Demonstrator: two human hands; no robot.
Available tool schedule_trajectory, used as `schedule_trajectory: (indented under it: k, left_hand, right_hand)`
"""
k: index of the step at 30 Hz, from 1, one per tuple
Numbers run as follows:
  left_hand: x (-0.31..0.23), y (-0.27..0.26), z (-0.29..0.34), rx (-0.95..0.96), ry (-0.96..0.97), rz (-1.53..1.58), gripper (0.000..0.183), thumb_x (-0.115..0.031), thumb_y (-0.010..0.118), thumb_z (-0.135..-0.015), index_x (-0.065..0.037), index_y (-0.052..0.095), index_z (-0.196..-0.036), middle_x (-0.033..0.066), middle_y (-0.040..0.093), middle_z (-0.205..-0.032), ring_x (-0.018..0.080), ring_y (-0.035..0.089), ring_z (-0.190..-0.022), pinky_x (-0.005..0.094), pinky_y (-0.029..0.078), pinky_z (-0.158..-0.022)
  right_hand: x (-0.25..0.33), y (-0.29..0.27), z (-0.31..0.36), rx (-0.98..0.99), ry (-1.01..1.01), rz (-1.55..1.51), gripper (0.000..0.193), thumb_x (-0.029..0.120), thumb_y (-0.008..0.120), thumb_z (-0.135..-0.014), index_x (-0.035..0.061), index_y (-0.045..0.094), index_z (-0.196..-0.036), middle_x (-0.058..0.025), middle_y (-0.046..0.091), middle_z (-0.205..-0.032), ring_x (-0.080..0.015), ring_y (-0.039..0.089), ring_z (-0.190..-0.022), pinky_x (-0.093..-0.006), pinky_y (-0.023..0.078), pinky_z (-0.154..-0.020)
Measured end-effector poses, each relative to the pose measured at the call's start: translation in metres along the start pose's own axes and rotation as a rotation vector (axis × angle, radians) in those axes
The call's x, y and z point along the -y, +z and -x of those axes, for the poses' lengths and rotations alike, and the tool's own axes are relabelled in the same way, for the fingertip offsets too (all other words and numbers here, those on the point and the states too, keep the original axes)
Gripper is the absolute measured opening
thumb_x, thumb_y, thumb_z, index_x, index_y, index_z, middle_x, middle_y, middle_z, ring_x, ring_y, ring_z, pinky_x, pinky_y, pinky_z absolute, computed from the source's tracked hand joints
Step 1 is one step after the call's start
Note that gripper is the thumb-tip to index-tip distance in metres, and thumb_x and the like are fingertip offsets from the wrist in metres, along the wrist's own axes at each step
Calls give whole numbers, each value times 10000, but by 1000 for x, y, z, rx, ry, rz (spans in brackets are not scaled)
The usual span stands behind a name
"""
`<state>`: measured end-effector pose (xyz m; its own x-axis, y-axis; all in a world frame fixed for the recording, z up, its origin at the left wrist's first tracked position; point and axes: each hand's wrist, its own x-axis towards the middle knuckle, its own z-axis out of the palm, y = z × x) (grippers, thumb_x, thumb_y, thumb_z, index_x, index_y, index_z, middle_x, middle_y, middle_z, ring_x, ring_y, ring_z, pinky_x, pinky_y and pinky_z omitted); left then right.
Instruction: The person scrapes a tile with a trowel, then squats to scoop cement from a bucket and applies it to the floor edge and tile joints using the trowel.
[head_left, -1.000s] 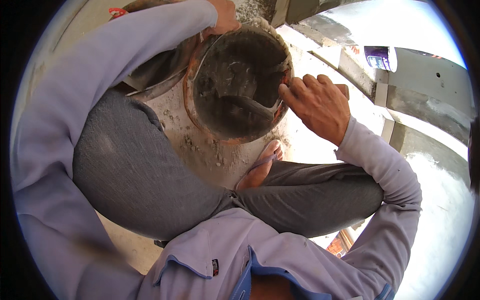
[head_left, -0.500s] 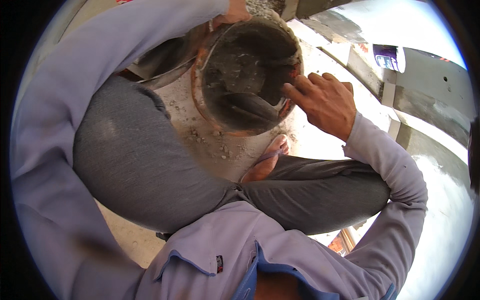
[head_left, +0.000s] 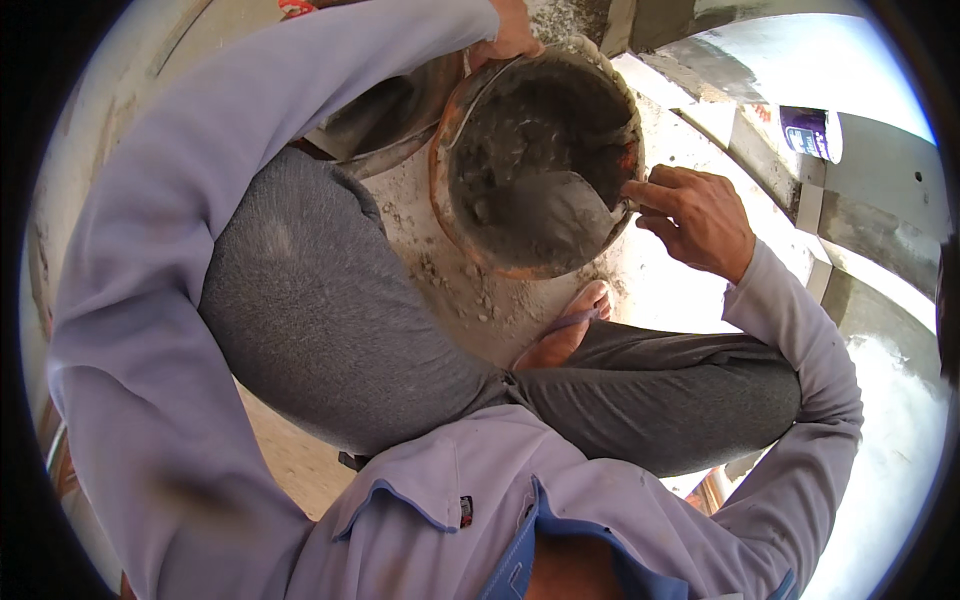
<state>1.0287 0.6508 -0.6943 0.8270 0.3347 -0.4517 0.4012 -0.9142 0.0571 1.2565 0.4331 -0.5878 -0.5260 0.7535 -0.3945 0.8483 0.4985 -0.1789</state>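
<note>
An orange-rimmed bucket, crusted with grey residue, stands on the floor in front of me. Inside it lies wet grey mortar, heaped smoothly toward the near right wall. My left hand is closed on the far left rim, its fingertips partly hidden. At the right rim, my right hand pinches the edge between thumb and fingers. A thin wire handle lies along the inner left side.
A second grey-stained bucket stands against the first on the left. My sandalled foot is close below the mortar bucket. Crumbs of mortar litter the floor. A purple and white tub sits at the upper right, beside pale block edges.
The whole view has shifted, so everything sits further right and slightly lower. Inside the bucket, the mortar's surface has changed shape, with a paler heap near the right. Both hands remain at the rim.
</note>
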Motion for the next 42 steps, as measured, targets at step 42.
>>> schedule_trajectory:
  k: [42]
  left_hand:
    - [-137, -124, 187, -87, -188, 809, 275, -207, 600, -971, -6, 676, -1143, 219, 649, -1192, 369, 650, -1060, 406, 491, -929]
  right_hand:
    - [-289, 42, 121, -193, 593, -193, 292, 327, 693, -841, 44, 720, -905, -198, 679, -829, -379, 653, -816, -455, 517, -759]
